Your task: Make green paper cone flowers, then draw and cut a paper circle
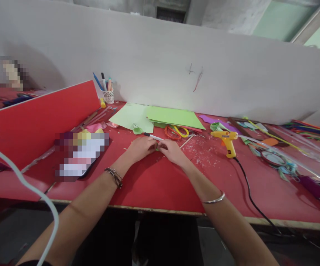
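My left hand (142, 148) and my right hand (171, 149) meet over the middle of the red table, fingers bent and closed together. A small green piece (158, 148) shows between the fingertips of both hands; its kind is mostly hidden. Just beyond them lies a marker (153, 136) with a dark cap. A cut green paper piece (138, 130) rests behind my left hand. Scissors with yellow and orange handles (180, 132) lie past my right hand, partly under green paper sheets (176, 117). A thin stick (187, 140) lies to the right.
A yellow glue gun (227, 142) stands at the right, its black cord (245, 177) trailing over the table edge. A phone (83, 157), blurred out, lies left beside a red divider (43, 123). A pen cup (108, 96) stands at the back. Craft scraps and a purple power strip (313, 190) lie right.
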Demonstrator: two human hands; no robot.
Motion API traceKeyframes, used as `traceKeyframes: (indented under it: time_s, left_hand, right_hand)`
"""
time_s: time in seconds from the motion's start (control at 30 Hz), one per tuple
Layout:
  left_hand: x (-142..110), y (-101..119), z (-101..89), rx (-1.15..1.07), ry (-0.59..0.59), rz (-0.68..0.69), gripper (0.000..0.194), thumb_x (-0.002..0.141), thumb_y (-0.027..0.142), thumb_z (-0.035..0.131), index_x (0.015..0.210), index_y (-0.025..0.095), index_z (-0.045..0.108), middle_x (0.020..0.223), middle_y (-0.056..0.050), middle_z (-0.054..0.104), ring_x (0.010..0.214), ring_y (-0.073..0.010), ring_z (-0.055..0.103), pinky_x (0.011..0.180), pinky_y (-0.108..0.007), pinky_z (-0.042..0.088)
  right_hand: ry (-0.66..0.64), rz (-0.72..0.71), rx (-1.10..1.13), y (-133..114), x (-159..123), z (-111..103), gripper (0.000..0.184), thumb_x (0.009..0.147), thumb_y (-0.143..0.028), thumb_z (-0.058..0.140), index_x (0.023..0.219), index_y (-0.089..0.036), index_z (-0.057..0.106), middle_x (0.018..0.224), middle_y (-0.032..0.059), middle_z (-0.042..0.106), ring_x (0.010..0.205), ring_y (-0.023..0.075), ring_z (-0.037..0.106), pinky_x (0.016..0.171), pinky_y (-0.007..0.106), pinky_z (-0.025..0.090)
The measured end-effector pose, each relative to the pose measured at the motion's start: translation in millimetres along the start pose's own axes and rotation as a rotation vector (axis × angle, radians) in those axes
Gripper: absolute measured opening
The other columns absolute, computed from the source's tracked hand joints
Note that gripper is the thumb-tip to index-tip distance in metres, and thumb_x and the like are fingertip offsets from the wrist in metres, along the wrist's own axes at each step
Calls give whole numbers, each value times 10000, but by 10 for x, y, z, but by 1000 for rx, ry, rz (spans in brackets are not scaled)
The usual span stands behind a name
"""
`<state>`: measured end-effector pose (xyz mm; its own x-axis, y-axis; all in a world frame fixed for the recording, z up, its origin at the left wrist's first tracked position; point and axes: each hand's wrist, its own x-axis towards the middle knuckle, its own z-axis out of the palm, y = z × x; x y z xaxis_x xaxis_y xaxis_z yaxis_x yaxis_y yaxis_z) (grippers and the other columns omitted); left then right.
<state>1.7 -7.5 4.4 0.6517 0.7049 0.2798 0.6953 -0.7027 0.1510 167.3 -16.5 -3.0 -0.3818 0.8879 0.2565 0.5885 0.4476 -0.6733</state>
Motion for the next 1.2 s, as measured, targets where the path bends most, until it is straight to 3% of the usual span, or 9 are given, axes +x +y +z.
traceKeyframes:
  time_s: [0.1, 0.3, 0.43, 0.6, 0.73, 0.83, 0.97, 1.2]
  left_hand:
    - [0, -9, -7, 47, -6, 54, 136, 786, 243, 503, 862, 178, 594, 855, -50, 614, 824, -162, 554, 678, -257, 388]
    - [-6, -39, -13, 82, -2, 3, 167, 797, 269, 499, 894, 170, 591, 884, -54, 620, 830, -163, 561, 675, -261, 388]
    - [9, -6, -52, 116, -7, 51, 190, 811, 251, 480, 943, 175, 594, 893, -54, 622, 851, -162, 556, 714, -269, 385]
    - [14, -18, -31, 114, -11, 63, 228, 837, 276, 435, 909, 173, 625, 867, -67, 618, 845, -170, 551, 716, -273, 391]
    - [-3, -114, 17, -107, 25, 16, 215, 830, 246, 442, 901, 172, 631, 843, -58, 609, 775, -139, 545, 680, -242, 404]
    - [-5, -158, 28, -319, 60, -18, 192, 809, 238, 478, 882, 152, 633, 814, -52, 620, 743, -125, 539, 673, -229, 405]
    - [5, -161, 30, -476, 95, -114, 215, 782, 299, 504, 854, 140, 629, 781, -40, 613, 714, -126, 525, 658, -237, 403]
    - [6, -133, 39, -806, 100, -220, 262, 726, 367, 547, 843, 138, 595, 874, -44, 610, 807, -142, 540, 759, -274, 409]
  right_hand:
    - [-16, 71, 26, -14, 16, 2, 131, 668, -96, 455, 628, -171, 555, 592, -21, 514, 563, 96, 437, 581, 221, 325]
    - [-39, 184, 122, -9, 26, -23, 166, 707, -218, 475, 580, -150, 558, 533, -31, 473, 514, 80, 397, 518, 218, 267]
    - [-41, 223, 282, 51, 23, -43, 187, 725, -276, 485, 669, -139, 598, 575, -30, 513, 540, 76, 417, 559, 219, 308]
    - [26, 141, 247, 75, -12, -30, 143, 734, -245, 508, 754, -147, 610, 706, 12, 591, 649, 107, 515, 638, 236, 378]
    - [79, -81, -23, 4, -43, -49, 124, 765, -194, 497, 828, -169, 602, 796, 28, 579, 715, 115, 529, 688, 242, 398]
    - [61, -167, -256, -49, -53, -73, 128, 774, -203, 519, 876, -181, 593, 858, 44, 561, 827, 141, 518, 735, 253, 391]
    - [71, -179, -408, -93, -68, -87, 130, 797, -222, 505, 897, -187, 580, 869, 46, 556, 863, 151, 503, 718, 245, 383]
    - [148, -133, -385, -203, -91, -63, 122, 826, -223, 458, 854, -175, 567, 837, 38, 565, 820, 143, 500, 670, 231, 366]
